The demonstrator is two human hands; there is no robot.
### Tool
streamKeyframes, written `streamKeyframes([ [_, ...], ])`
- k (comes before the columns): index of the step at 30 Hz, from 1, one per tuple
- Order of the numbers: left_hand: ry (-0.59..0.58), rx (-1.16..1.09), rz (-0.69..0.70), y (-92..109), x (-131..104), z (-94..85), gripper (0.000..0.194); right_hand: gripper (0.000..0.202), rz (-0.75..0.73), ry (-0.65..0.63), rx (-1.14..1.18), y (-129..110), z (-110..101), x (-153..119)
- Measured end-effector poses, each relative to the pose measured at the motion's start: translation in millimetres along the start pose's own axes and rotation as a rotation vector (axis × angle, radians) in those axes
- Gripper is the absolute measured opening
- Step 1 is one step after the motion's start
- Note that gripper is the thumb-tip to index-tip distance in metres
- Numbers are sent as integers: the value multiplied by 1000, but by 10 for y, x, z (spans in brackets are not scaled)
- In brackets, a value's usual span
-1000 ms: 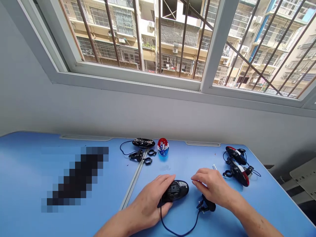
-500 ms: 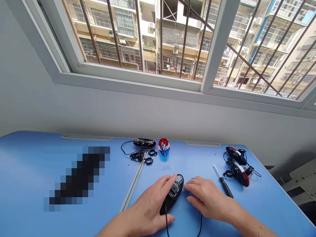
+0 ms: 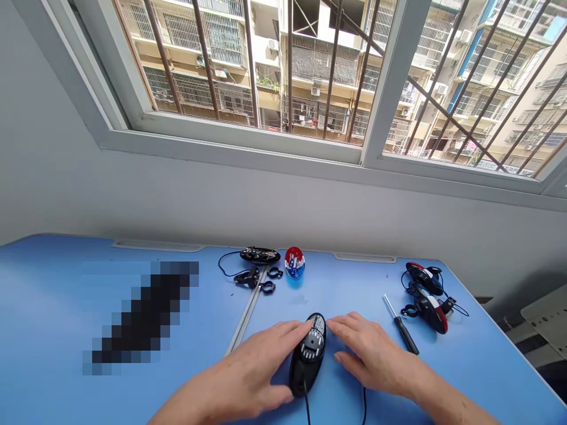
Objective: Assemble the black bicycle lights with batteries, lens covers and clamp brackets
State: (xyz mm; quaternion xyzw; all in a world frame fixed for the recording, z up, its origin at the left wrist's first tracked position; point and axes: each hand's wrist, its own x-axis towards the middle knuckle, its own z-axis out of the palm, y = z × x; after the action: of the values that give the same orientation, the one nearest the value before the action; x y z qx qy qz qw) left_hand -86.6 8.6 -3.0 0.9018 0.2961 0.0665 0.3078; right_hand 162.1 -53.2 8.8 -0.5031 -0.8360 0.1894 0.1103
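Observation:
A black oval device [image 3: 308,360] with a slotted round grille and a raised square mount lies on the blue table, a cable leading from its near end. Along its left side rests my left hand [image 3: 248,369], fingers stretched out to its upper edge and thumb spread at its lower end. My right hand [image 3: 372,348] is open on the other side, its index fingertip at or very near the device's upper right edge. Below the right hand runs a black cable [image 3: 364,404]. A screwdriver [image 3: 406,335] with a black handle lies right of that hand.
At the back are another black oval device [image 3: 260,255], a black clamp bracket [image 3: 247,277], two ring clamps [image 3: 268,287] and a red-and-blue egg-shaped container [image 3: 295,264]. Black-and-red oval devices [image 3: 429,307] with cables lie at right. A pixelated dark patch [image 3: 142,313] covers the left.
The oval device has turned more upright in view and its near end has moved slightly toward me. My left hand has shifted left and loosened around it; my right hand has barely moved.

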Motion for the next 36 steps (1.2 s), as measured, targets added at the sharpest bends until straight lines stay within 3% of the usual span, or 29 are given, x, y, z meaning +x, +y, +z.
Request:
streamKeyframes([
  [5, 77, 101, 26, 2, 76, 34, 77, 44, -28, 12, -8, 30, 23, -6],
  [7, 93, 127, 49, 2, 103, 83, 82, 47, -75, 16, -11, 34, 23, 3],
  [10, 66, 161, 108, 22, 150, 155, 100, 47, -140, 31, 4, 26, 29, 25],
  [13, -12, 189, 140, 53, 194, 184, 103, 45, -189, 52, 21, 30, 51, 42],
  [18, -24, 190, 117, 77, 161, 129, 99, 36, -204, 247, -4, 193, 75, 37],
  [23, 12, 228, 187, 0, 69, 123, 100, 27, -48, 382, -123, 469, 30, 53],
  [29, 129, 206, 235, -39, 111, 115, 78, 24, 98, 247, -219, 517, -8, 97],
  [32, 160, 144, 181, -27, 146, 124, 62, 21, 143, 166, -221, 479, -25, 109],
  [36, 144, 108, 91, -9, 181, 189, 50, 18, 170, 159, -183, 494, -17, 130],
])
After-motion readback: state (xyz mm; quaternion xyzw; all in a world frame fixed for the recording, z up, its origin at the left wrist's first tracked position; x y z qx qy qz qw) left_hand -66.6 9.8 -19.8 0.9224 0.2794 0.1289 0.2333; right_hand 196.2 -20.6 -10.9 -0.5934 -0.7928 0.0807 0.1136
